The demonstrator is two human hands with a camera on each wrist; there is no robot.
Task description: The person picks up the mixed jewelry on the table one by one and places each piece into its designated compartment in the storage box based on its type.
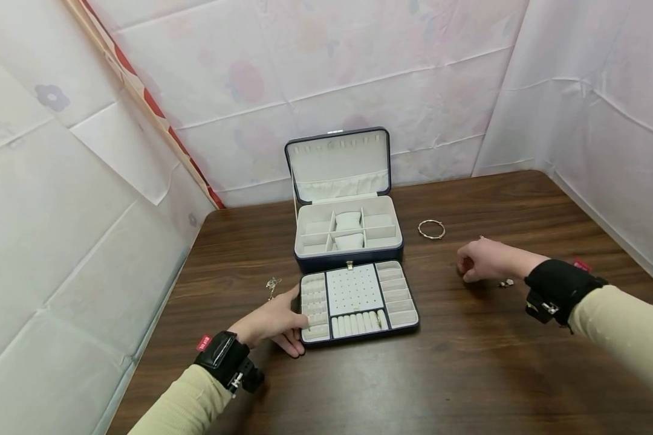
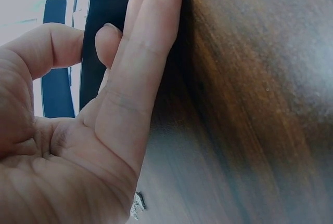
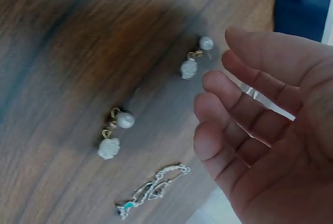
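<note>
Left hand (image 1: 272, 320) lower centre, straight fingers (image 2: 151, 52) pressed against tray (image 1: 357, 301) edge, right hand (image 1: 481, 260) right of frame, fingers (image 3: 234, 109) loosely curled, holding nothing, just beside two pearl earrings (image 3: 115, 133) on bench (image 1: 468, 362), jewellery box (image 1: 345, 199) open behind tray.

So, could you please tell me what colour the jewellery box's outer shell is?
Dark navy blue jewellery box, clearest in the head view.

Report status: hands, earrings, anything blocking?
Left hand touches the tray's left edge, fingers straight. Right hand open beside two pearl earrings on the table, holding nothing. Small chain lies close by; nothing blocks.
</note>
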